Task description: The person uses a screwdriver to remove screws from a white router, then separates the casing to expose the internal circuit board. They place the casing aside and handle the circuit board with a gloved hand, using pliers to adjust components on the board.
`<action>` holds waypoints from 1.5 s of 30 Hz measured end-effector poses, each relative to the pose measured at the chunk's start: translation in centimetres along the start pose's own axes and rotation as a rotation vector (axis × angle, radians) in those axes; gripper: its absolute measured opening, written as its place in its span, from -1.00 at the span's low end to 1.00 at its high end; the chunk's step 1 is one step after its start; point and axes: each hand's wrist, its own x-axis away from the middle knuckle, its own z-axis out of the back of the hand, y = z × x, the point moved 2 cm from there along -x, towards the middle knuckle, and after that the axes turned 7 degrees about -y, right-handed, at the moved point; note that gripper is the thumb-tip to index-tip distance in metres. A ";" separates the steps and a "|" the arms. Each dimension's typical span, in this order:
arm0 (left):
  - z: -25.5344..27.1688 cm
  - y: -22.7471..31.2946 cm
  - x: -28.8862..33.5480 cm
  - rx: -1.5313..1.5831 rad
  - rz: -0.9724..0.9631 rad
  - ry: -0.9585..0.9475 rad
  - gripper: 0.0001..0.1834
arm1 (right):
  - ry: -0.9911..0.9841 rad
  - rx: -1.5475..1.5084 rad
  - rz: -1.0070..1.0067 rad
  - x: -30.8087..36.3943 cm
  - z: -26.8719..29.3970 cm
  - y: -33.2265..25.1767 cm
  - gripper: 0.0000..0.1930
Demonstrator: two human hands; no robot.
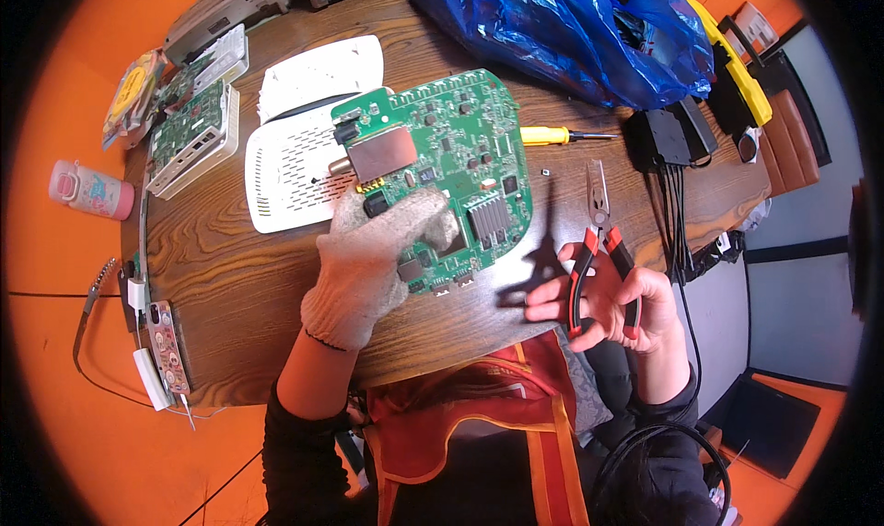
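My left hand (378,250), in a pale knitted work glove, grips a green circuit board (451,148) by its near left part. The board is held above the wooden table and carries a copper-coloured metal shield, a black finned heat sink (489,222) and connectors along its edges. Bare, my right hand (635,305) holds long-nose pliers (599,213) by their red and black handles, jaws pointing away from me. A gap separates the pliers from the board. On the table between them lies a tiny chip-like part (546,172). Partly behind the board are white vented plastic covers (285,171).
A yellow-handled screwdriver (548,135) lies beyond the board. Crumpled blue plastic bag (571,38) fills the far right; black adapters (672,134) with hanging cables sit nearby. Devices with exposed boards (193,134) stand at left, near a pink cup (92,192) and a phone (168,346).
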 end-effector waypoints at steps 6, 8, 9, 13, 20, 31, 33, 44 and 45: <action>0.2 0.0 -0.1 0.072 -0.031 -0.035 -0.85 | 0.137 0.110 0.092 0.8 -0.8 0.2 -0.21; 0.1 0.0 0.0 0.046 -0.017 -0.061 -0.85 | 0.160 0.110 0.057 0.8 -0.8 0.3 -0.20; 0.0 0.0 0.1 0.010 -0.005 -0.060 -0.84 | 0.157 0.124 0.040 0.8 -0.7 0.4 -0.19; -0.2 0.1 0.2 -0.053 0.082 -0.046 -0.81 | 0.158 0.148 -0.006 0.7 -0.8 0.8 -0.17; -0.3 0.2 0.4 -0.115 0.126 -0.076 -0.81 | 0.215 0.270 -0.088 0.7 -1.5 1.5 -0.15; 0.4 0.0 0.1 0.098 0.044 -0.158 -0.80 | 0.380 0.766 0.103 1.3 -2.6 0.1 -0.22; 0.3 0.1 0.3 0.052 0.089 -0.168 -0.79 | 0.543 1.417 0.259 1.0 -2.9 -0.5 -0.31; 1.0 0.3 0.7 -0.553 -0.336 -0.383 -0.62 | 0.840 2.213 0.715 -2.1 -2.2 -1.9 -0.32; 1.0 0.3 0.7 -0.583 -0.301 -0.356 -0.61 | 0.838 2.239 0.703 -2.1 -2.2 -2.1 -0.32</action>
